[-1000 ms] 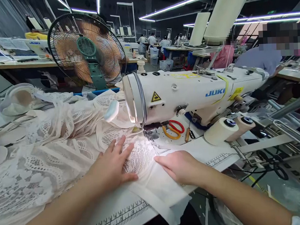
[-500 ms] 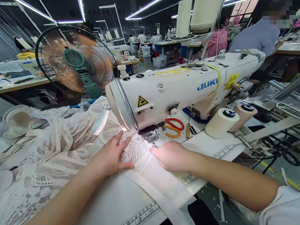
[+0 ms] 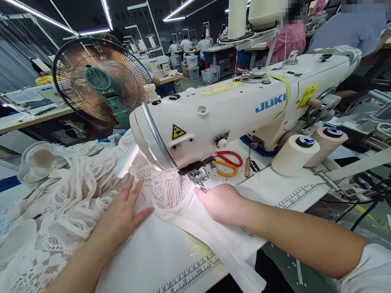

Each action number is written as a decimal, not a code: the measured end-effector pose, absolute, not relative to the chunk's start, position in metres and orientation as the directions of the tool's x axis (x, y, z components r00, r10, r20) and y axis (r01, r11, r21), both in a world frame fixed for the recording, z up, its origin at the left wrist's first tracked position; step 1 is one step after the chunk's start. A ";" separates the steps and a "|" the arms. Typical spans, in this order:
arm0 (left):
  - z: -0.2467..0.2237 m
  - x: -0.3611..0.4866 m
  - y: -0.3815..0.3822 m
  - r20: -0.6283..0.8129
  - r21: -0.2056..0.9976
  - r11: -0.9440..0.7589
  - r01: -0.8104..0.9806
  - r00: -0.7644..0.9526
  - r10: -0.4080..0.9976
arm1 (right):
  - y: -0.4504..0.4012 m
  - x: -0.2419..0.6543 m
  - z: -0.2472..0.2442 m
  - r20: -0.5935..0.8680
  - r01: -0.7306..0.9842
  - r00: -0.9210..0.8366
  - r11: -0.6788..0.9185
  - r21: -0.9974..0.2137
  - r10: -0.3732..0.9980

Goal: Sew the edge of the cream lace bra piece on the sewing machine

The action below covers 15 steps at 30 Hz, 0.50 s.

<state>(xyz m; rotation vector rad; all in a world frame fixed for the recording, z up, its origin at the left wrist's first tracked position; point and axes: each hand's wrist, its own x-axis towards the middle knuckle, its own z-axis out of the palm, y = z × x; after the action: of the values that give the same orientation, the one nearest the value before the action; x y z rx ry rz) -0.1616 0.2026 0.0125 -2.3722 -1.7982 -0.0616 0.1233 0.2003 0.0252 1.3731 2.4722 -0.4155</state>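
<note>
My left hand [image 3: 121, 215] lies with fingers spread at the edge of the lace pile, just left of the piece at the machine. That piece is a white lace garment [image 3: 173, 192] with a long plain fabric band [image 3: 214, 240] trailing over the table's front edge. Its lace reaches under the needle area of a white JUKI sewing machine [image 3: 233, 115]. My right hand [image 3: 223, 205] is closed at the garment's right side, close to the presser foot [image 3: 198, 176]. A thin metal tip [image 3: 201, 188] shows by its fingertips; whether the hand holds it is unclear.
Lace garments [image 3: 72, 198] are heaped at left. Red-handled scissors [image 3: 231, 158], orange-handled scissors [image 3: 226, 169] and a wooden-handled tool [image 3: 248, 167] lie behind my right hand. Thread cones [image 3: 295, 156] stand at right. A fan [image 3: 100, 81] stands behind; people sit farther back.
My left hand has come off the lace and moved left toward the pile. My right hand stays by the presser foot, still closed. The view has shifted slightly.
</note>
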 end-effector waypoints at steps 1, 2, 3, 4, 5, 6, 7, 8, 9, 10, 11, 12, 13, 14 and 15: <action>0.015 -0.165 0.202 0.134 -0.134 -0.232 0.963 0.250 0.959 | 0.200 0.124 0.024 -0.377 0.855 -0.509 0.505 -0.117 0.774; 0.019 -0.165 0.201 0.133 -0.167 -0.184 0.969 0.207 0.969 | 0.200 0.124 0.024 -0.372 0.854 -0.511 0.505 -0.122 0.775; 0.023 -0.163 0.198 0.138 -0.201 -0.134 0.970 0.164 0.977 | 0.199 0.125 0.023 -0.364 0.853 -0.515 0.505 -0.130 0.776; 0.026 -0.157 0.195 0.165 -0.225 -0.098 0.969 0.137 0.977 | 0.199 0.125 0.023 -0.353 0.851 -0.521 0.506 -0.140 0.777; 0.028 -0.149 0.190 0.202 -0.240 -0.087 0.967 0.138 0.970 | 0.198 0.126 0.023 -0.343 0.848 -0.526 0.508 -0.151 0.778; 0.029 -0.139 0.183 0.233 -0.246 -0.117 0.962 0.176 0.956 | 0.198 0.127 0.023 -0.333 0.846 -0.532 0.509 -0.159 0.779; 0.029 -0.128 0.175 0.252 -0.246 -0.189 0.951 0.251 0.935 | 0.198 0.128 0.023 -0.327 0.844 -0.535 0.510 -0.166 0.779; 0.026 -0.115 0.167 0.256 -0.245 -0.274 0.930 0.335 0.907 | 0.197 0.129 0.024 -0.325 0.842 -0.538 0.511 -0.171 0.778; 0.023 -0.103 0.159 0.238 -0.243 -0.366 0.898 0.421 0.875 | 0.197 0.130 0.025 -0.323 0.842 -0.539 0.512 -0.172 0.778; 0.019 -0.092 0.151 0.225 -0.248 -0.422 0.872 0.475 0.851 | 0.197 0.130 0.026 -0.320 0.842 -0.539 0.511 -0.174 0.779; 0.014 -0.083 0.145 0.215 -0.260 -0.456 0.851 0.511 0.832 | 0.197 0.130 0.027 -0.316 0.842 -0.539 0.510 -0.177 0.780; 0.010 -0.076 0.141 0.204 -0.273 -0.476 0.836 0.534 0.821 | 0.198 0.130 0.028 -0.312 0.841 -0.540 0.510 -0.179 0.782; 0.007 -0.071 0.139 0.197 -0.284 -0.478 0.831 0.538 0.819 | 0.198 0.129 0.029 -0.313 0.841 -0.540 0.509 -0.182 0.781; 0.004 -0.069 0.138 0.189 -0.286 -0.476 0.832 0.536 0.823 | 0.198 0.129 0.030 -0.316 0.841 -0.541 0.509 -0.183 0.780; 0.002 -0.070 0.138 0.177 -0.278 -0.473 0.836 0.528 0.830 | 0.198 0.128 0.031 -0.323 0.841 -0.540 0.509 -0.182 0.777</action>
<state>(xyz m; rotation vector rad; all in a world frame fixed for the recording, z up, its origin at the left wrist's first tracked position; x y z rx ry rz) -0.0699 0.1381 0.0023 -2.4423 -1.3819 -0.0248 0.1276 0.1983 0.0309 1.3860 2.5502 -0.4728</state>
